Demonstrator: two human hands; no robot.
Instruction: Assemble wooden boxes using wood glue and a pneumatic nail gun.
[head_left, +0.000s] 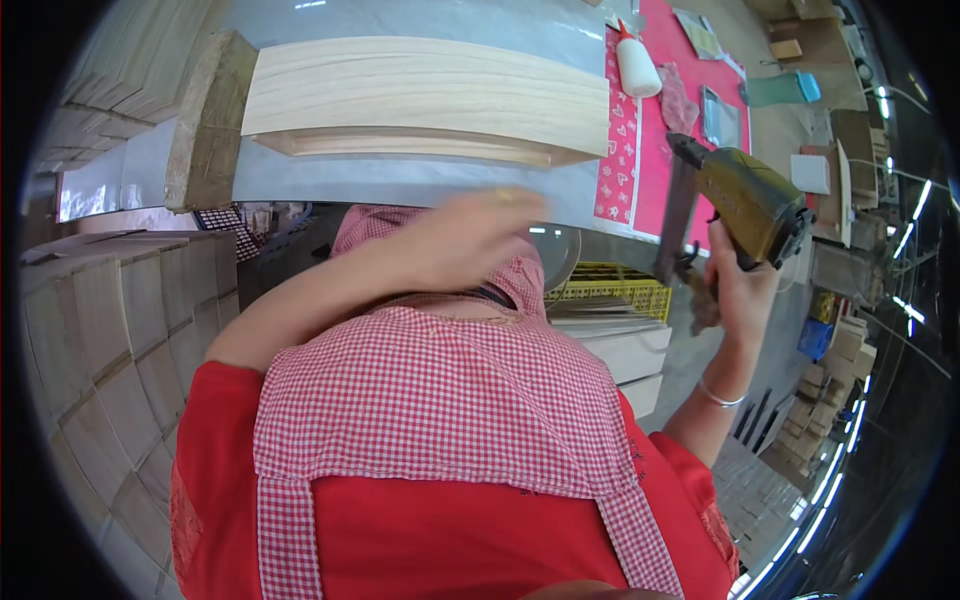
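Observation:
In my right hand (742, 295) is a pneumatic nail gun (750, 200), yellow-brown and black, gripped by its handle and raised at the table's right side. Its long dark magazine points down toward me. My left hand (490, 230) is in front of my body near the table's front edge, smeared by motion, so its fingers cannot be made out. Just beyond it lies a long pale wooden box-like piece (425, 95), with a recessed opening along its near side. The left hand appears apart from it. At its left end stands a rough, worn wooden block (208, 120).
A pink cloth (655, 150) covers the table's right part, bearing a white bottle with a red tip (637, 65) and a crumpled pink rag (678, 98). A teal bottle (785, 90) lies farther right. Stacked boards (130, 310) fill the left. Below the table sits a yellow crate (640, 298).

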